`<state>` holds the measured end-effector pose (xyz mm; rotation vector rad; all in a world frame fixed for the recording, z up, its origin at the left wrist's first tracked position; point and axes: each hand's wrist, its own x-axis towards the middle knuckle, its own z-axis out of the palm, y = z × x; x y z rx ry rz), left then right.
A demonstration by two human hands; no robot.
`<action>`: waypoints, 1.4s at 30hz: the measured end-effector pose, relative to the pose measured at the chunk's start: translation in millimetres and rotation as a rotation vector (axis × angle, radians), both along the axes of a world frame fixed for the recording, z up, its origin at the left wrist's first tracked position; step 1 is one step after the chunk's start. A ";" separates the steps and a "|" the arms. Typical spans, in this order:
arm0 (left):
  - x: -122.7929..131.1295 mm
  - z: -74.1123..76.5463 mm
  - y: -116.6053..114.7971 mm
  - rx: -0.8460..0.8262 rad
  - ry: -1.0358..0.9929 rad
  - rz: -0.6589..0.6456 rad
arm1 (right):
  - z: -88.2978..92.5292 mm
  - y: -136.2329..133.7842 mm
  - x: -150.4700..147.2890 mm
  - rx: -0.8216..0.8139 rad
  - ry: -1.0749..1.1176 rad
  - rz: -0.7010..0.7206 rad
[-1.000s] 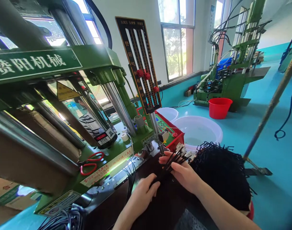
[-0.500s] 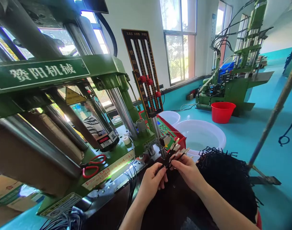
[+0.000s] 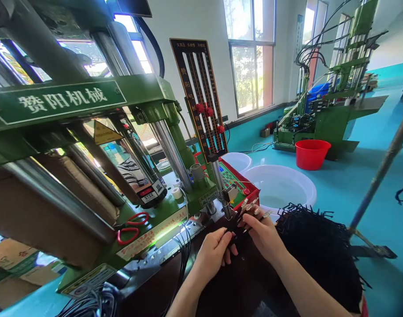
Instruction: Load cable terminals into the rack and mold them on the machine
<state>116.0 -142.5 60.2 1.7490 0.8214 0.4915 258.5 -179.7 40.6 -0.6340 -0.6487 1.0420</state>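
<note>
My left hand (image 3: 212, 255) is closed, with thumb and fingers pinched on the dark ends of some short black cable pieces. Beside it, my right hand (image 3: 263, 235) is closed around several black cables whose metal-tipped connectors (image 3: 250, 205) stick up past its fingers. The exact connector type is too small to make out. Both hands are above a dark tabletop (image 3: 217, 293), just in front of the green press. Under the right forearm sits a large heap of short black cable pieces (image 3: 315, 255). Longer black cables (image 3: 184, 255) run over the table edge left of my left hand.
A green press (image 3: 168, 92) with steel columns fills the left side. Red-handled scissors (image 3: 131, 226) lie on its bed. A red control panel (image 3: 236, 178), a white tub (image 3: 280, 187) and a red bucket (image 3: 312, 154) stand beyond. A person in a striped shirt (image 3: 131, 171) is behind the press.
My right hand has drawn slightly away to the right from my left hand, with the connectors in it. The whole view has shifted a little.
</note>
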 end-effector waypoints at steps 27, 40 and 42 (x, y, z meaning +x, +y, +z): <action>-9.9 -19.3 -2.2 0.244 0.004 0.264 | -7.9 10.1 -4.1 -0.036 0.052 0.163; 0.5 -16.8 -3.1 -0.055 -0.088 0.094 | -9.5 6.6 -8.1 -0.047 0.135 0.002; 3.3 -27.8 -11.2 -0.220 -0.131 0.029 | -10.6 4.7 -3.5 -0.041 0.053 0.114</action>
